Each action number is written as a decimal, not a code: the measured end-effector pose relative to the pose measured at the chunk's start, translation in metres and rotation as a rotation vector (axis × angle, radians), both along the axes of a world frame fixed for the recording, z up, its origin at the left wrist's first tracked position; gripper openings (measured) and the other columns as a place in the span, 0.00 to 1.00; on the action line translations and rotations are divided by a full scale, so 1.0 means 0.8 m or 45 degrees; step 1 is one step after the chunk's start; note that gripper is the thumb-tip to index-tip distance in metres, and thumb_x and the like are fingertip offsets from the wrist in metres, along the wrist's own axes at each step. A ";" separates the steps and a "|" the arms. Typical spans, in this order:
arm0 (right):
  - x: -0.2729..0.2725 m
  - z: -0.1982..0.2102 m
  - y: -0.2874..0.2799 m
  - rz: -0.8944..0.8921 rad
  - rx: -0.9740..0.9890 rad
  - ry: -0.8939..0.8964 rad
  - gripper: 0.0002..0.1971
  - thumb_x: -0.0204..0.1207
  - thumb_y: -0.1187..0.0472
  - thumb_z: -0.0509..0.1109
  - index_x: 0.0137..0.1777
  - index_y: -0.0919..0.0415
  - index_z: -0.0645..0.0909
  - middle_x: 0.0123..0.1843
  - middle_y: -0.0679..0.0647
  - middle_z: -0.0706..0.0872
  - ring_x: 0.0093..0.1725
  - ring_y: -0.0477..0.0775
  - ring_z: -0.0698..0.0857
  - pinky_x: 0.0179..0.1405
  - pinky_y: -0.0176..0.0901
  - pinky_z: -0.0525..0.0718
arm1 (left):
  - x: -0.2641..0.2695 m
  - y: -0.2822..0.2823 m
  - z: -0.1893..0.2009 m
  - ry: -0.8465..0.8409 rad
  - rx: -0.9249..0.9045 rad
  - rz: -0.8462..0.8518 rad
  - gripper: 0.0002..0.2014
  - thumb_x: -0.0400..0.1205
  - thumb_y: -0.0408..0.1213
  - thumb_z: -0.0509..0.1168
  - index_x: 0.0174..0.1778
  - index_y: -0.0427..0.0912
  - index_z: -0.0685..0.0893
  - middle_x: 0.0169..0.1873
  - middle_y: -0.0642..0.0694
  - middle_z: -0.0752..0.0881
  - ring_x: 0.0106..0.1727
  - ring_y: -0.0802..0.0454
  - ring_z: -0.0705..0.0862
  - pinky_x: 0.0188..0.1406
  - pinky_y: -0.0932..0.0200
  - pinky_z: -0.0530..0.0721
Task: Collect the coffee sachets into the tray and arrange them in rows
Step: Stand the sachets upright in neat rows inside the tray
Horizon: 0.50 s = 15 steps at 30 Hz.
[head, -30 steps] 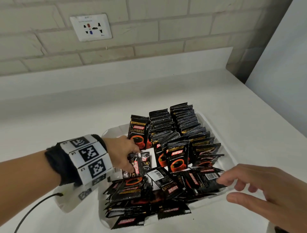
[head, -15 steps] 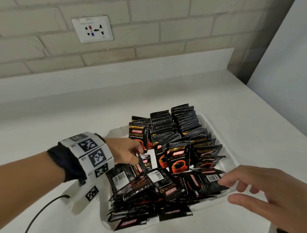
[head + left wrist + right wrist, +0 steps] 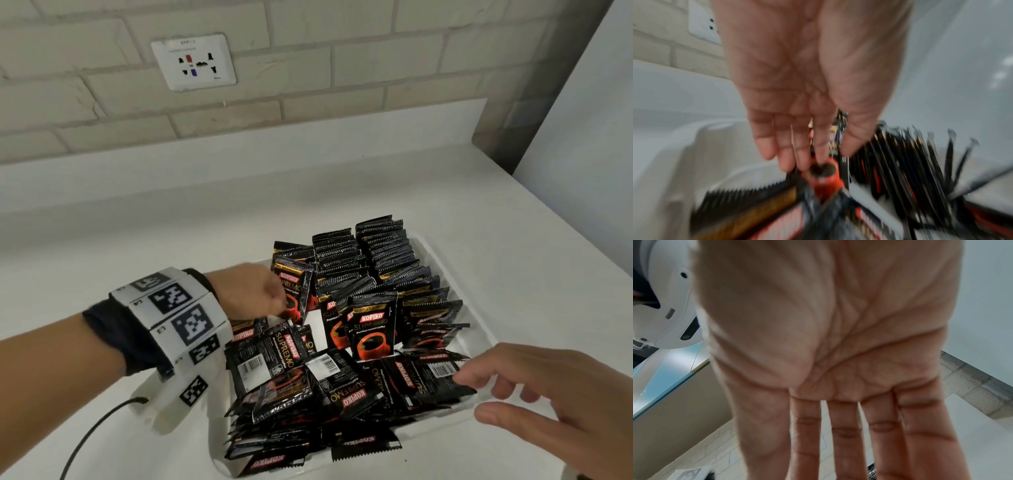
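A white tray (image 3: 478,320) on the counter holds black Kopiko coffee sachets. Upright rows (image 3: 376,253) fill its far half, and a loose flat pile (image 3: 308,387) covers the near half. My left hand (image 3: 279,298) is at the front of the left row, pinching an upright sachet (image 3: 294,291). In the blurred left wrist view, that sachet (image 3: 839,128) shows between thumb and fingers of the left hand (image 3: 830,155). My right hand (image 3: 471,397) hovers with spread fingers at the tray's near right corner, its fingertips (image 3: 459,378) at a flat sachet (image 3: 435,373). The right wrist view shows only the right hand (image 3: 849,443), its palm flat.
The white counter (image 3: 137,222) runs back to a brick wall with a socket plate (image 3: 193,61). A pale panel (image 3: 599,137) stands at the right. A black cable (image 3: 89,435) trails from the marker band (image 3: 171,308) on my left wrist.
My left hand has lifted from the loose pile and moved back to the left row with a sachet, now standing upright there. The right hand has hardly moved.
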State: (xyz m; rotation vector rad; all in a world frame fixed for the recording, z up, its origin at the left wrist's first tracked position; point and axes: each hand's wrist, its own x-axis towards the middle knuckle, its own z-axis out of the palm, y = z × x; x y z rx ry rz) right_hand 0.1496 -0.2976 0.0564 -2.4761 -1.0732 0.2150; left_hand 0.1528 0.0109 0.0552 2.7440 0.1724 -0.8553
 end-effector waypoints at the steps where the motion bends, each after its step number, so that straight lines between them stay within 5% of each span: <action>1: 0.000 0.000 -0.001 -0.001 0.009 0.005 0.13 0.78 0.31 0.42 0.54 0.24 0.67 0.47 0.20 0.75 0.42 0.17 0.75 0.27 0.10 0.70 | 0.004 0.004 0.003 -0.111 -0.013 0.051 0.12 0.85 0.42 0.57 0.58 0.43 0.81 0.57 0.51 0.82 0.54 0.56 0.80 0.53 0.68 0.73; 3: 0.000 -0.001 -0.002 -0.011 0.015 0.003 0.13 0.78 0.31 0.42 0.54 0.24 0.67 0.47 0.20 0.75 0.42 0.17 0.75 0.27 0.10 0.70 | 0.012 0.014 0.013 -0.370 -0.035 0.157 0.01 0.82 0.40 0.63 0.46 0.49 0.77 0.51 0.51 0.82 0.43 0.60 0.78 0.41 0.71 0.74; 5: 0.001 -0.003 -0.002 -0.018 -0.001 -0.016 0.13 0.78 0.31 0.41 0.54 0.23 0.66 0.47 0.20 0.75 0.42 0.16 0.74 0.27 0.09 0.69 | 0.019 0.022 0.017 -0.563 -0.011 0.188 0.08 0.78 0.40 0.68 0.47 0.49 0.74 0.50 0.50 0.78 0.41 0.59 0.75 0.36 0.71 0.71; 10: 0.000 -0.001 0.003 0.004 0.010 -0.052 0.11 0.78 0.32 0.42 0.53 0.23 0.65 0.48 0.19 0.73 0.43 0.15 0.72 0.27 0.06 0.64 | 0.035 0.014 0.012 -0.443 0.091 0.005 0.38 0.75 0.45 0.72 0.78 0.44 0.61 0.71 0.46 0.68 0.70 0.48 0.67 0.70 0.54 0.69; 15: -0.001 0.000 0.002 -0.001 0.025 -0.035 0.13 0.78 0.31 0.43 0.53 0.24 0.67 0.47 0.21 0.75 0.42 0.17 0.74 0.26 0.07 0.65 | 0.048 0.006 -0.006 -0.344 0.198 -0.101 0.38 0.76 0.44 0.71 0.79 0.45 0.59 0.73 0.46 0.69 0.74 0.48 0.65 0.71 0.55 0.66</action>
